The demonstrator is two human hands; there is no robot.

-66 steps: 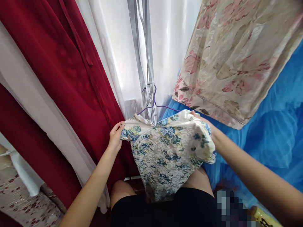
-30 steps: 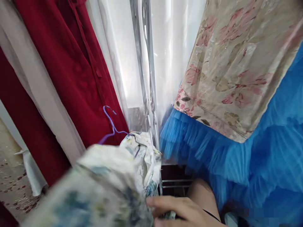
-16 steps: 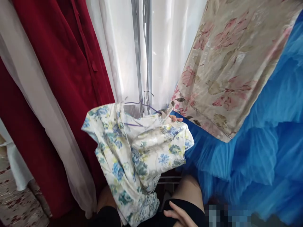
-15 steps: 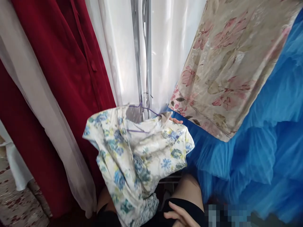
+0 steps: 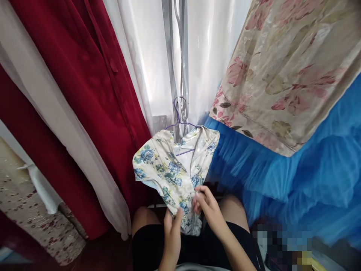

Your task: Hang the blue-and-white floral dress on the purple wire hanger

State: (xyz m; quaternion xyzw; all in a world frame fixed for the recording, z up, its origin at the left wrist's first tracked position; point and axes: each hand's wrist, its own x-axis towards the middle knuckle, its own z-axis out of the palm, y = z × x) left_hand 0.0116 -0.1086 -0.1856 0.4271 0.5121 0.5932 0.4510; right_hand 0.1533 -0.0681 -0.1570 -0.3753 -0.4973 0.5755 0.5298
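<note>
Floral blouse (image 5: 170, 169) hung on a purple hanger (image 5: 178, 121) before the metal posts (image 5: 170, 56), its hem above black shorts (image 5: 149, 244). Left hand (image 5: 172, 230): thumb and fingers partly spread at its lower side edge, grip unclear. Right hand (image 5: 209, 207): fingers curled at the lower front; pinch not confirmed. Judged best: light tension, neckline sides level, hanger not tugged.
</note>
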